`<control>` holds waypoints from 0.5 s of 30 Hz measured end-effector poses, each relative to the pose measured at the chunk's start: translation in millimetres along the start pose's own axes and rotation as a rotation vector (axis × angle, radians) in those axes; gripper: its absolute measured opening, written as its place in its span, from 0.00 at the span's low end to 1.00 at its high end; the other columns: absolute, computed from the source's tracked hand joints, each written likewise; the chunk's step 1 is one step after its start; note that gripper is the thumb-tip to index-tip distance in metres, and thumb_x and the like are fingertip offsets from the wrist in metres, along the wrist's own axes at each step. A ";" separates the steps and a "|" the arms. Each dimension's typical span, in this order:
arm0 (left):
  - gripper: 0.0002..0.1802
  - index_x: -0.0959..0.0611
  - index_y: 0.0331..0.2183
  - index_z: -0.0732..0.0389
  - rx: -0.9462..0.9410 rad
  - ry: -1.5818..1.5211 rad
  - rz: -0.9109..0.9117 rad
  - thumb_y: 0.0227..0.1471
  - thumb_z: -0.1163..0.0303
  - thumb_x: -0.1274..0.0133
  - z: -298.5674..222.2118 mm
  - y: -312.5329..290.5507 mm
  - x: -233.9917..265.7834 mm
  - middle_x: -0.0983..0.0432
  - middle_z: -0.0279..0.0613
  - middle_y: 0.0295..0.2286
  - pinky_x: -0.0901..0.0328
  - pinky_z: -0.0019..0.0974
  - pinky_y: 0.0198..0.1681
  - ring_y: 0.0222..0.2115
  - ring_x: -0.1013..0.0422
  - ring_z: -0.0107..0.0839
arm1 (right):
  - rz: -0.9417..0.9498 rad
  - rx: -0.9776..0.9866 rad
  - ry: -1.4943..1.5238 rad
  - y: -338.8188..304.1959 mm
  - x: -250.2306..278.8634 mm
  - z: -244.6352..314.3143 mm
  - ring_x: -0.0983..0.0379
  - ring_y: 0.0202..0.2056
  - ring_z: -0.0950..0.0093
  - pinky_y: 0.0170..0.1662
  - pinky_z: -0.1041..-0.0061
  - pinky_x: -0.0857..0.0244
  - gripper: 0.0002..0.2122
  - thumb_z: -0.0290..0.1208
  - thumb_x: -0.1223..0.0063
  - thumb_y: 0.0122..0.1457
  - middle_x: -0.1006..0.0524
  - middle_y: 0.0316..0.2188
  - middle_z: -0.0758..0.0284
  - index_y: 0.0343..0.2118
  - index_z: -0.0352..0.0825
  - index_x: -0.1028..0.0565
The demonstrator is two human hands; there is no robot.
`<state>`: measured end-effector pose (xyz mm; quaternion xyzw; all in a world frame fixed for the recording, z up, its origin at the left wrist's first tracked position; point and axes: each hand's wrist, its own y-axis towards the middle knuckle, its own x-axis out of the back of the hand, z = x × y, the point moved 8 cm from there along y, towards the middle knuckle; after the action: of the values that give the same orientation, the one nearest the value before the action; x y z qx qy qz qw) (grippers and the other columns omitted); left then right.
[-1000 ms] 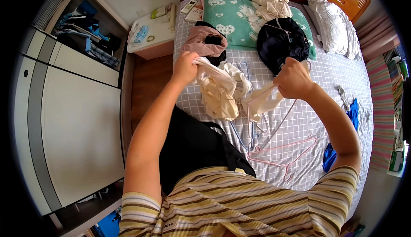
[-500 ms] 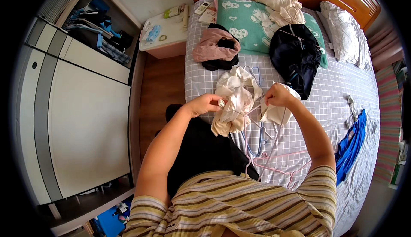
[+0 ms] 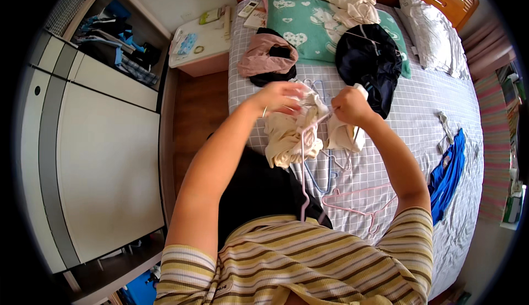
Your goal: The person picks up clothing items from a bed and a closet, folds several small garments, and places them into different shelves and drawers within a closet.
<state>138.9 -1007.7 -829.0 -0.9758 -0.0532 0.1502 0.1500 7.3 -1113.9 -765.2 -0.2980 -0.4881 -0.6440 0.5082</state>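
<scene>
Two bare hands are held over a bed [image 3: 416, 120] spread with a grey checked sheet. By the right hand [image 3: 351, 106], closed into a fist, the end of one arm of a pale pink hanger [image 3: 303, 167] appears to be gripped; whether cloth is pinched there as well cannot be told, as the inner side of the grip is hidden. The hanger is tilted, with its hook pointed down toward the wearer's striped shirt [image 3: 308, 261], and its other arm is met by crumpled cream cloth [image 3: 289, 139]. Over the top of that cloth the left hand [image 3: 280, 98] is held with its fingers loosely parted and blurred; whether the fabric is touched cannot be made out. A thin bracelet [image 3: 264, 112] is worn on the left wrist. Just below the right hand, white cloth [image 3: 343, 137] is seen on the sheet. Nearer the wearer, a blue hanger [image 3: 317, 184] is partly covered by the cream cloth, and a second pink hanger [image 3: 355, 211] is laid flat beside it. Beyond the hands, a pink and black garment [image 3: 259, 56] and a dark garment [image 3: 363, 54] are placed near a green pillow [image 3: 284, 15], the dark one partly over it. A bright blue garment [image 3: 447, 175] is spread toward the right.
</scene>
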 end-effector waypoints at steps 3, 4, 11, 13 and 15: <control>0.26 0.35 0.54 0.63 0.019 -0.226 -0.317 0.54 0.71 0.50 27.0 -33.3 59.1 0.34 0.46 0.50 0.32 0.38 0.45 0.41 0.28 0.35 | -0.098 -0.353 -0.033 -20.2 30.1 -41.8 0.31 0.18 0.60 0.23 0.67 0.36 0.03 0.25 0.50 0.40 0.27 0.15 0.59 0.15 0.35 0.25; 0.24 0.34 0.53 0.63 0.051 -0.263 -0.328 0.55 0.70 0.51 41.2 -39.1 54.2 0.33 0.44 0.49 0.32 0.38 0.46 0.41 0.28 0.36 | -0.119 -0.478 0.033 -29.4 33.5 -53.8 0.30 0.17 0.62 0.23 0.68 0.36 0.03 0.25 0.50 0.41 0.27 0.15 0.59 0.16 0.34 0.25; 0.29 0.33 0.55 0.57 -0.051 -0.014 -0.079 0.52 0.63 0.46 50.9 -35.0 -51.9 0.34 0.42 0.51 0.40 0.36 0.52 0.51 0.36 0.30 | -0.172 -0.748 1.160 -35.6 30.7 -16.7 0.40 0.18 0.80 0.22 0.81 0.44 0.13 0.32 0.59 0.63 0.35 0.16 0.72 0.24 0.31 0.29; 0.37 0.37 0.57 0.61 -0.229 0.110 -0.113 0.48 0.63 0.42 38.3 -22.0 -74.4 0.36 0.44 0.53 0.41 0.36 0.53 0.51 0.36 0.35 | -0.360 -0.659 1.327 -30.9 34.5 2.0 0.40 0.18 0.79 0.23 0.80 0.43 0.14 0.33 0.60 0.64 0.35 0.16 0.70 0.23 0.31 0.31; 0.38 0.36 0.56 0.62 -0.302 0.334 -0.048 0.45 0.63 0.41 26.7 -8.7 -119.5 0.35 0.47 0.51 0.43 0.36 0.53 0.51 0.37 0.36 | -0.706 -0.541 1.599 -31.3 36.0 18.0 0.40 0.19 0.74 0.25 0.77 0.41 0.15 0.33 0.63 0.65 0.35 0.18 0.65 0.22 0.33 0.36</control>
<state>16.7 -1009.8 -817.5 -0.9969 -0.0727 -0.0266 0.0125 -35.3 -1109.9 -737.5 0.2947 0.1141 -0.8688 0.3813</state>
